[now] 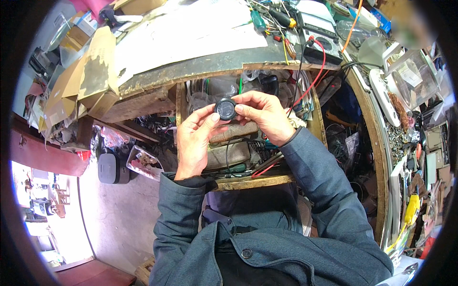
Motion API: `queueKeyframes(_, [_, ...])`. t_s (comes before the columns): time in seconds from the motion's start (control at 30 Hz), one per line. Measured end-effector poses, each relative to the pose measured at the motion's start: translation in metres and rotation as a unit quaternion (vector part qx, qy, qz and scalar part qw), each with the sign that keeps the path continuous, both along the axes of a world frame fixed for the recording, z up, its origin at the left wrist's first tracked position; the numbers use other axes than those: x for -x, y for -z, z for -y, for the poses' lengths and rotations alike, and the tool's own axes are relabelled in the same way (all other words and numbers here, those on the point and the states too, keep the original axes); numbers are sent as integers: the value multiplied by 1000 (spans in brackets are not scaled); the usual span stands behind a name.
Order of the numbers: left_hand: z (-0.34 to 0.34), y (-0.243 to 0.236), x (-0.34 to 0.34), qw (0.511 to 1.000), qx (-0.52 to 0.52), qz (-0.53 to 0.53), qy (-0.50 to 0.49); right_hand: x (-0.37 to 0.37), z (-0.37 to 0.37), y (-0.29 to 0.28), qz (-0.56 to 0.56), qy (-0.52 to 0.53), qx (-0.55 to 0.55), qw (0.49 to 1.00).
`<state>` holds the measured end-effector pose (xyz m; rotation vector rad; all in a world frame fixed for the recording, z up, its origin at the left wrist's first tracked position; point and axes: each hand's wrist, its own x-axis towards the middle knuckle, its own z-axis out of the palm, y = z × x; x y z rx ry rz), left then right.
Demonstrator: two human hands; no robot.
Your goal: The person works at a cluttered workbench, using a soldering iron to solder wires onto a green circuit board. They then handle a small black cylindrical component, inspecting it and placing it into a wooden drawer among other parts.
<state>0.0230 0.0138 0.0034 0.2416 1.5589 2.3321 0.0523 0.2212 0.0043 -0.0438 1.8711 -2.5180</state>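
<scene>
A small round black disc [225, 109] with a raised rim and a dark face is held up between my two hands; its exact kind I cannot make out. My left hand [196, 136] pinches its left and lower edge with thumb and fingers. From the other side, my right hand [264, 116] grips its right edge, the thumb near the face. Both hands hover over a pulled-out wooden drawer [267, 181] crammed with plastic bags, cables and bundled parts. A green-handled screwdriver [238, 168] lies near the drawer's front.
Above the drawer, the bench carries white paper sheets [191, 35], pliers and screwdrivers, and a multimeter [320, 47] with a red lead. Cardboard boxes [98, 71] lean at the left. A black case [113, 168] stands on the floor. Clutter packs the right-hand shelf.
</scene>
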Motion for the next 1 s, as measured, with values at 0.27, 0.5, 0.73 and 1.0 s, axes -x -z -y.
queueKeyframes(0.27, [1, 2, 1, 1000, -3, -2, 1, 0, 1, 0, 4, -1, 6, 1000])
queueKeyframes(0.5, [0, 1, 0, 1000, 2, -1, -3, 0, 0, -1, 4, -3, 1, 1000])
queueKeyframes(0.73, [0, 3, 1, 1000, -3, 4, -8, 0, 1, 1, 7, -2, 3, 1000])
queueKeyframes(1.0, [1, 3, 1, 1000, -3, 4, -4, 0, 1, -1, 8, -4, -6, 1000])
